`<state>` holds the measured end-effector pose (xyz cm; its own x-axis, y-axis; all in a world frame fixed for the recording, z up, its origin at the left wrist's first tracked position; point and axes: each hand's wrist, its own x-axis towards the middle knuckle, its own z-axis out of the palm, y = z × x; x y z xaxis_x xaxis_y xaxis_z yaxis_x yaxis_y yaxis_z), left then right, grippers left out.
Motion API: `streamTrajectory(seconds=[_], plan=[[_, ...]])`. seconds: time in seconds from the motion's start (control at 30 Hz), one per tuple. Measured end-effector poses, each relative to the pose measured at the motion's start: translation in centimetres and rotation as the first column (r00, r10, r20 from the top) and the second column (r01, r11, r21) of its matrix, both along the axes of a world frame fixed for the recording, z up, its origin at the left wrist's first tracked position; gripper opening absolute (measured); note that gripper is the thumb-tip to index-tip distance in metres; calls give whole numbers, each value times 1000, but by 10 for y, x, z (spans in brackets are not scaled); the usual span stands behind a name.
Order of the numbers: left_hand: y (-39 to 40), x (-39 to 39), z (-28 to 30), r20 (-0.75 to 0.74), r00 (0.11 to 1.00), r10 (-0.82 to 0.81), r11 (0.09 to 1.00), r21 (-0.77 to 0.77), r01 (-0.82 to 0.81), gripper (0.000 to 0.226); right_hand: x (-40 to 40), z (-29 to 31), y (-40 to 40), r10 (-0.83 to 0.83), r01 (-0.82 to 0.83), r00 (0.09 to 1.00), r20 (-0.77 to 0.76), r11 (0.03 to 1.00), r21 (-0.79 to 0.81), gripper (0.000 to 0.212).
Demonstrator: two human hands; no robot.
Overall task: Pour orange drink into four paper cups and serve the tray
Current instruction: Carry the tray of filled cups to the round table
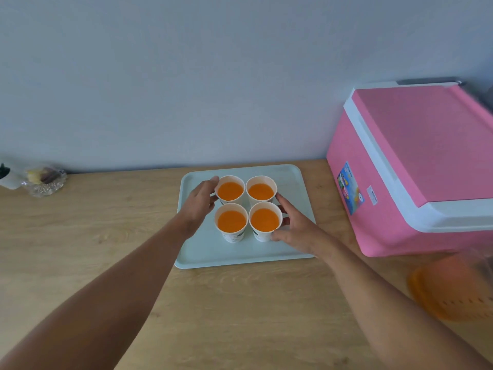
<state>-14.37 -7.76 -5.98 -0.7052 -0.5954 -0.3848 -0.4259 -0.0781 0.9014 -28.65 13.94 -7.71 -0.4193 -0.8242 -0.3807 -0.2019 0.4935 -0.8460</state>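
Note:
Four white paper cups filled with orange drink stand in a tight square on a pale green tray (240,255): back-left cup (229,192), back-right cup (261,191), front-left cup (231,221), front-right cup (264,220). My left hand (198,204) is curved against the left side of the back-left cup, thumb by its rim. My right hand (298,228) cups the right side of the front-right cup, thumb near its base. All the cups rest on the tray, none lifted.
The tray lies on a wooden table (106,236) against a grey wall. A pink and white cooler box (416,156) stands close to the tray's right. A blurred orange container (448,287) sits at the right front. A glass bowl (44,180) is at the far left.

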Motion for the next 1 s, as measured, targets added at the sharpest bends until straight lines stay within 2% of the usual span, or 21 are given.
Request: streamTrajectory(seconds=[0.3,0.47,0.7,0.77,0.87,0.93,1.0], plan=[[10,3,0,-4,999,47,997,-60,-47,56,0,-7,-2,8,-11,998,-62,999,-45,113],[11,3,4,5,998,56,998,-15,-56,76,0,-10,-4,14,-17,996,-90,999,-39,116],[13,7,3,-11,999,49,999,1,-49,79,1,-13,-1,2,-4,996,-86,1000,-28,112],[14,13,0,-3,995,100,992,-79,-100,77,-3,-16,7,-30,33,993,-111,999,22,111],[8,31,-12,80,965,250,911,-358,-206,52,-10,-18,24,-250,253,955,-157,967,-1,85],[-1,45,-22,159,941,300,837,-517,-179,38,-17,-16,35,-397,402,882,-253,915,-33,64],[-10,58,-33,225,930,291,789,-606,-100,38,-24,-14,43,-429,458,826,-366,889,-8,51]])
